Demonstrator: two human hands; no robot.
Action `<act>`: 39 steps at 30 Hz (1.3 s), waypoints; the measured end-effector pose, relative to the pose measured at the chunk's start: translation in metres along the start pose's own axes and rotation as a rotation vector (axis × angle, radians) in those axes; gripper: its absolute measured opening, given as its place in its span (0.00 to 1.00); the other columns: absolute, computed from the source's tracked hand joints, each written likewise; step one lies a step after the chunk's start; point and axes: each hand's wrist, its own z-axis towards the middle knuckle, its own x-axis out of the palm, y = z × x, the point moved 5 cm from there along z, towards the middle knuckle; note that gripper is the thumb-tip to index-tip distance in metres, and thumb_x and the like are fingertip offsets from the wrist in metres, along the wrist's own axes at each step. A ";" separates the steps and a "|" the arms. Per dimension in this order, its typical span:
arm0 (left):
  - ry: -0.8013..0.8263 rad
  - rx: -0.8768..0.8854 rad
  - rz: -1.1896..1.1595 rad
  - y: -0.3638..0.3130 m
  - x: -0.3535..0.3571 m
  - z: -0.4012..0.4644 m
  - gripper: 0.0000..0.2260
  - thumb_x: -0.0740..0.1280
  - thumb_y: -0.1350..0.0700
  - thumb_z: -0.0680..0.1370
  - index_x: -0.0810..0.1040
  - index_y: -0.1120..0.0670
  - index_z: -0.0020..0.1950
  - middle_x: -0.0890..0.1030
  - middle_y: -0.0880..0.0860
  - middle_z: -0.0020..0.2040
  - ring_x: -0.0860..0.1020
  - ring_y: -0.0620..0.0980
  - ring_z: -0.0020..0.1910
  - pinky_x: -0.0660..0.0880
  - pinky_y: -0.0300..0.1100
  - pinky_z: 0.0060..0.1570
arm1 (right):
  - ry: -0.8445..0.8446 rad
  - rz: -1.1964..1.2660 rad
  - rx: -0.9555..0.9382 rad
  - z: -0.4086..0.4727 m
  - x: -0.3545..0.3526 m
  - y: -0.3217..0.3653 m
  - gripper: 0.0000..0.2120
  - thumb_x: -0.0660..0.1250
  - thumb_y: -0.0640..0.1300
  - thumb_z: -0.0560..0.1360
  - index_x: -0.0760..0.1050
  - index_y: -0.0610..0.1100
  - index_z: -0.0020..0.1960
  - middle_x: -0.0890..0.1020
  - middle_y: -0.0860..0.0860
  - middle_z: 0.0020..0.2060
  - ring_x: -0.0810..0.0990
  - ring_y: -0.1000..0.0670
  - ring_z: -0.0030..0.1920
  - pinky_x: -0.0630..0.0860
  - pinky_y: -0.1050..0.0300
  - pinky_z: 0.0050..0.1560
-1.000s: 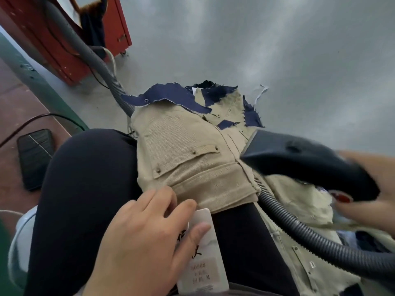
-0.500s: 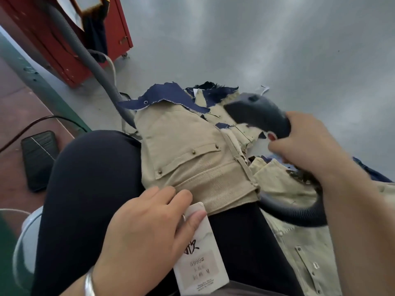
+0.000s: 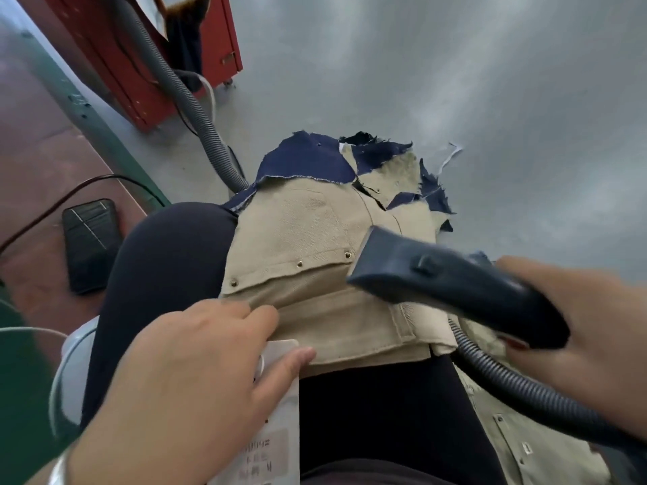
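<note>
A grey floor (image 3: 455, 82) fills the background, with a red cabinet (image 3: 147, 64) at 11 o'clock and a phone (image 3: 91, 243) at 9 o'clock. The khaki garment (image 3: 297, 232) lies at centre, draped over the person's dark-clad leg (image 3: 168, 267), with navy scraps beyond it at 12 o'clock. The likeliest trouble is that the nozzle (image 3: 437, 274), if it sucks as it seems built to, drags loose cloth into its mouth and pulls the garment off the leg should the pressing hand ease. Its hose (image 3: 518, 386), looping toward 5 o'clock, could also snag the garment's edge. The left hand (image 3: 182, 372), at 7 o'clock, lies flat with straight, slightly spread fingers, pressing the garment's lower edge and a white tag (image 3: 276, 432) against the leg. The right hand (image 3: 577, 327) comes in from 3 o'clock, fingers curled round the nozzle; its flat mouth sits by a row of rivets, and I cannot tell whether it touches
</note>
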 end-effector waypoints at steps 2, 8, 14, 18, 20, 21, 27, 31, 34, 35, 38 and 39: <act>0.037 0.010 0.008 -0.001 0.005 0.003 0.20 0.54 0.34 0.73 0.65 0.47 0.30 0.66 0.46 0.23 0.70 0.46 0.25 0.61 0.40 0.21 | 0.098 -0.108 0.044 0.002 0.007 0.007 0.17 0.67 0.51 0.58 0.68 0.64 0.44 0.75 0.56 0.25 0.74 0.55 0.24 0.69 0.56 0.24; 0.007 -0.048 0.037 0.000 0.009 0.006 0.25 0.42 0.29 0.73 0.62 0.48 0.33 0.69 0.46 0.28 0.70 0.42 0.30 0.56 0.39 0.24 | 0.028 0.046 0.084 0.050 0.008 0.015 0.10 0.72 0.42 0.67 0.74 0.52 0.44 0.77 0.52 0.29 0.78 0.49 0.32 0.75 0.51 0.34; -0.047 -0.129 0.041 0.027 -0.007 0.004 0.22 0.51 0.32 0.72 0.61 0.48 0.29 0.68 0.47 0.24 0.71 0.48 0.27 0.62 0.38 0.24 | -0.189 0.105 0.181 0.065 -0.013 -0.021 0.10 0.72 0.43 0.66 0.72 0.52 0.39 0.79 0.50 0.28 0.82 0.44 0.30 0.79 0.48 0.35; -0.226 -0.147 -0.057 0.088 -0.011 0.009 0.22 0.51 0.28 0.72 0.65 0.44 0.31 0.67 0.46 0.22 0.71 0.51 0.25 0.73 0.45 0.29 | -0.228 0.213 0.307 0.038 -0.023 -0.071 0.19 0.70 0.54 0.56 0.75 0.61 0.47 0.82 0.55 0.27 0.80 0.52 0.21 0.76 0.53 0.19; -0.278 -0.234 -0.149 0.118 -0.018 0.011 0.24 0.51 0.27 0.70 0.69 0.44 0.31 0.71 0.50 0.22 0.73 0.54 0.24 0.75 0.49 0.29 | -0.210 0.224 0.342 0.025 -0.018 -0.113 0.24 0.72 0.56 0.56 0.75 0.59 0.52 0.83 0.52 0.28 0.80 0.47 0.21 0.79 0.45 0.22; -0.285 -0.284 -0.191 0.128 -0.019 0.011 0.26 0.52 0.27 0.70 0.70 0.47 0.29 0.73 0.52 0.23 0.74 0.56 0.24 0.76 0.50 0.28 | -0.220 0.203 0.351 0.019 -0.016 -0.132 0.25 0.73 0.56 0.56 0.76 0.58 0.54 0.83 0.52 0.29 0.80 0.46 0.21 0.78 0.45 0.21; -0.327 -0.271 0.011 0.105 -0.026 0.011 0.22 0.54 0.32 0.72 0.72 0.47 0.31 0.73 0.50 0.35 0.73 0.59 0.39 0.73 0.56 0.42 | -0.194 0.138 0.238 -0.002 -0.010 -0.115 0.26 0.73 0.55 0.56 0.74 0.67 0.53 0.83 0.60 0.35 0.80 0.55 0.22 0.72 0.55 0.14; -0.458 0.182 -0.210 -0.025 -0.022 0.004 0.13 0.63 0.46 0.73 0.81 0.52 0.48 0.80 0.51 0.48 0.77 0.54 0.48 0.73 0.49 0.49 | -0.137 0.069 0.117 0.006 -0.021 -0.046 0.21 0.66 0.59 0.55 0.72 0.68 0.49 0.81 0.63 0.38 0.80 0.55 0.27 0.77 0.50 0.25; -0.288 0.406 -0.217 -0.087 0.012 0.003 0.21 0.66 0.47 0.69 0.81 0.57 0.57 0.81 0.53 0.55 0.79 0.51 0.53 0.77 0.43 0.51 | -0.057 0.014 0.077 0.007 -0.025 -0.017 0.20 0.62 0.59 0.55 0.72 0.62 0.47 0.80 0.60 0.36 0.77 0.54 0.26 0.78 0.47 0.29; -0.241 0.396 -0.201 -0.091 0.020 0.005 0.22 0.68 0.48 0.68 0.81 0.58 0.58 0.81 0.53 0.55 0.79 0.51 0.53 0.77 0.41 0.51 | -0.024 -0.014 0.072 0.006 -0.028 -0.012 0.18 0.62 0.59 0.56 0.72 0.62 0.46 0.80 0.60 0.34 0.76 0.53 0.25 0.78 0.48 0.29; -0.223 0.398 -0.200 -0.089 0.027 0.009 0.22 0.67 0.48 0.68 0.81 0.57 0.58 0.80 0.51 0.55 0.78 0.49 0.52 0.75 0.39 0.48 | 0.057 -0.090 0.075 0.006 -0.030 -0.001 0.15 0.66 0.54 0.56 0.71 0.66 0.42 0.79 0.61 0.32 0.75 0.52 0.24 0.77 0.50 0.29; -0.219 0.417 -0.199 -0.089 0.030 0.008 0.22 0.66 0.47 0.68 0.81 0.57 0.58 0.80 0.50 0.55 0.78 0.48 0.52 0.74 0.38 0.48 | 0.092 -0.131 0.078 0.008 -0.027 0.005 0.16 0.68 0.52 0.57 0.70 0.65 0.42 0.79 0.60 0.31 0.75 0.52 0.25 0.76 0.51 0.29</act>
